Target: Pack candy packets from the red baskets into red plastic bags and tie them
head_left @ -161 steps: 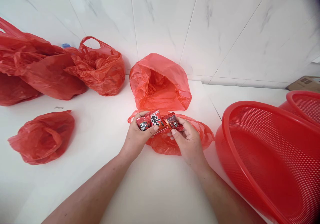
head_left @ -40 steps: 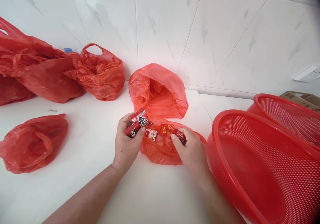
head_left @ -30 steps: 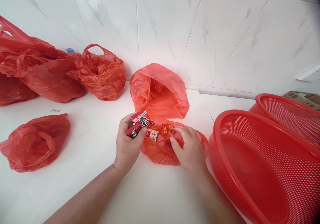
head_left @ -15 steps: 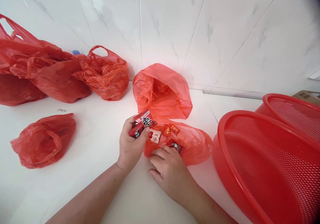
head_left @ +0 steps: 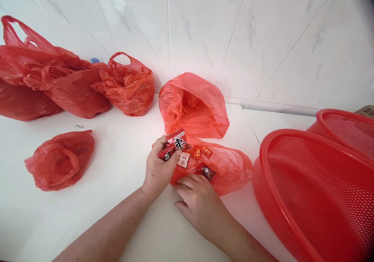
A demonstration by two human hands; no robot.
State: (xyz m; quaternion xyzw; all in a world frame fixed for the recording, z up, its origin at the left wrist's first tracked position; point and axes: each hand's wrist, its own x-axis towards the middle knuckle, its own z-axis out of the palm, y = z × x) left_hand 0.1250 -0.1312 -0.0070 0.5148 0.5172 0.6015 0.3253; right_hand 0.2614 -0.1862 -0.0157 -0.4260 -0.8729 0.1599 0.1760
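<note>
A: Here's the left hand [head_left: 159, 170], closed with the thumb across the front, on a big packet [head_left: 177, 140] and a small packet [head_left: 167, 153], both up at the left end of the flat bag [head_left: 233, 168].

B: Tidy pinch, that! They look light to me, with slick, crinkly film, so one could slide over the other if the thumb eases.

A: Where would you take hold?

B: The big packet by its flat crimped end — it's sticking up nicely. The small packet looks plumper, so round the middle, and gently; a hard squeeze might crush what's inside.

A: Over to the right hand [head_left: 201, 205], palm down at the bag's near edge, fingers bent, thumb apart. Gripping anything?

B: Can't tell — the fingertips are tucked out of sight. Just beyond them is the dark packet [head_left: 207, 172], with the white packet [head_left: 183, 160] to its left and the orange packet [head_left: 203, 151] farther back. On the bag or inside its mouth, I can't tell which.

A: And the bag itself?

B: Thin, floppy, next to no weight, I'd guess. It could skid on that smooth tabletop [head_left: 125, 137], so gather a bunched fold of the edge, not a single layer.
</note>
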